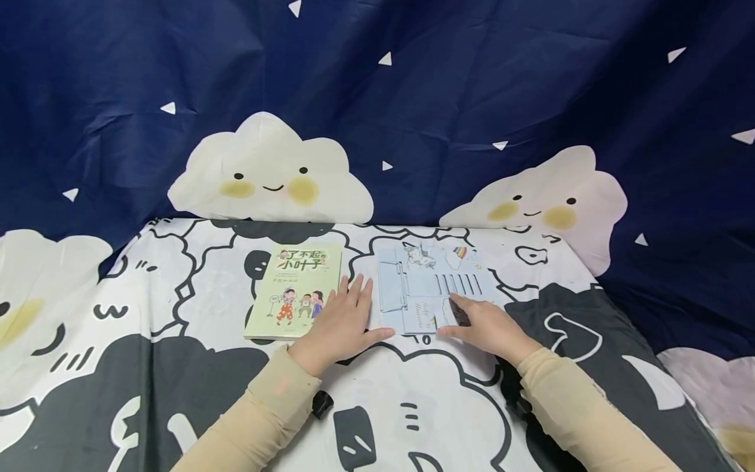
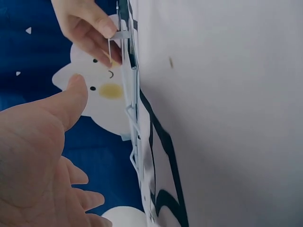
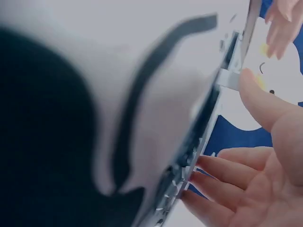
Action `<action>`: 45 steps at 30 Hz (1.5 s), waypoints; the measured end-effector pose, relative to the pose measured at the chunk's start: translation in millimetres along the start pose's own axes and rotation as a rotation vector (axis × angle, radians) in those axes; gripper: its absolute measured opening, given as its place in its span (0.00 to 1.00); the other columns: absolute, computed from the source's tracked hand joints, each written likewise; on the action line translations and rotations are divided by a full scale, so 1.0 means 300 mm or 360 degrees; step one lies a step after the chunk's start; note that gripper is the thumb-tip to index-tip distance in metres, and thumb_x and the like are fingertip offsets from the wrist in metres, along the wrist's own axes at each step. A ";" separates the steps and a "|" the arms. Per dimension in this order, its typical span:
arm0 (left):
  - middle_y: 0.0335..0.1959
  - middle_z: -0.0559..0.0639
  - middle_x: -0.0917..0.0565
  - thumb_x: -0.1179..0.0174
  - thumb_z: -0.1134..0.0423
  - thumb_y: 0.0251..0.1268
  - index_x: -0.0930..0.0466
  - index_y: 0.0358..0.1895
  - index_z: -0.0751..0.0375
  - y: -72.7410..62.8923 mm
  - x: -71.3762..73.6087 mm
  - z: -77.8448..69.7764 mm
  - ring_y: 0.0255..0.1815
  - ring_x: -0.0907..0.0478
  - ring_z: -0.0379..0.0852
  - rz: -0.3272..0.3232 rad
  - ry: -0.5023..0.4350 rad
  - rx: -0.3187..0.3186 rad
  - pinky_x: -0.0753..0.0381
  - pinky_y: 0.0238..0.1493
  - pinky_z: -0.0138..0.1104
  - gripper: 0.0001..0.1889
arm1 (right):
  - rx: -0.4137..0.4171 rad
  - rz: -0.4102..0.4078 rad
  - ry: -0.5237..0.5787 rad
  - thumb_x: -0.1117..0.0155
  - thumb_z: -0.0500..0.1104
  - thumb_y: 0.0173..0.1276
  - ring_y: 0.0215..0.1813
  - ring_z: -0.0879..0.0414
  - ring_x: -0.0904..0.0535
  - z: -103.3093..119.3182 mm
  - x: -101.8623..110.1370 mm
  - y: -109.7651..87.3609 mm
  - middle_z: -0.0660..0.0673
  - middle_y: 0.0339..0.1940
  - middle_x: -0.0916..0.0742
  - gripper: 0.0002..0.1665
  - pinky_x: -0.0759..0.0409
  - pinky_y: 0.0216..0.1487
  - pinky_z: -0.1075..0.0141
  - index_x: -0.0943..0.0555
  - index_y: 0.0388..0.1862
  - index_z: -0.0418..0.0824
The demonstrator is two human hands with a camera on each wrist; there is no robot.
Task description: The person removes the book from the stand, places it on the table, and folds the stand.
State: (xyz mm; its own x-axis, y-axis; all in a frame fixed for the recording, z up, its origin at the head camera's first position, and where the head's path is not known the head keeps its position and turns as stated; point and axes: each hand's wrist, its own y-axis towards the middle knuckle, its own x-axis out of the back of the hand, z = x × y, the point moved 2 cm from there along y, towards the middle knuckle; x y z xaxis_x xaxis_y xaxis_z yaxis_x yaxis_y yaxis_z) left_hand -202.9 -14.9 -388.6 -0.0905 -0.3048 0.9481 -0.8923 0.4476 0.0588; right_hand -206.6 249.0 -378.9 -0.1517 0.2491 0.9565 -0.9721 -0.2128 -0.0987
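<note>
A light-blue folding book stand, with printed drawings, slots and wire parts, lies flat on the patterned cloth. My right hand is at its lower right, fingertips touching the panel. In the right wrist view, the thumb presses a small pale tab at the stand's edge while the other fingers reach along the panel. Between the stand and a green picture book is my left hand, fingers extended and thumb spread; it holds nothing. Its fingertips overlap the book's right edge in the head view; contact there is unclear.
A white, black and grey cartoon cloth covers the surface. Behind it hangs a dark-blue curtain with cloud faces and small white triangles. A small black object shows by the left sleeve.
</note>
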 end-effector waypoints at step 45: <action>0.81 0.53 0.47 0.43 0.31 0.61 0.48 0.79 0.61 0.014 -0.057 -0.064 0.82 0.55 0.61 0.0457 -0.0071 -0.0028 0.53 0.78 0.58 0.52 | -0.0226 0.0255 0.0952 0.61 0.57 0.81 0.81 0.37 0.50 -0.034 0.070 0.486 0.33 0.80 0.41 0.39 0.51 0.80 0.44 0.47 0.79 0.35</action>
State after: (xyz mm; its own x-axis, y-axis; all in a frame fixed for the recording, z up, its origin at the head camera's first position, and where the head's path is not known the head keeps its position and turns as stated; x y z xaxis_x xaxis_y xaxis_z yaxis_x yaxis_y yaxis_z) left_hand -196.6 8.3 -398.7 -0.3577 -0.2000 0.9122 -0.8196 0.5354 -0.2040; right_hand -353.4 232.8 -376.0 -0.3313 0.7182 0.6118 -0.9370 -0.1743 -0.3028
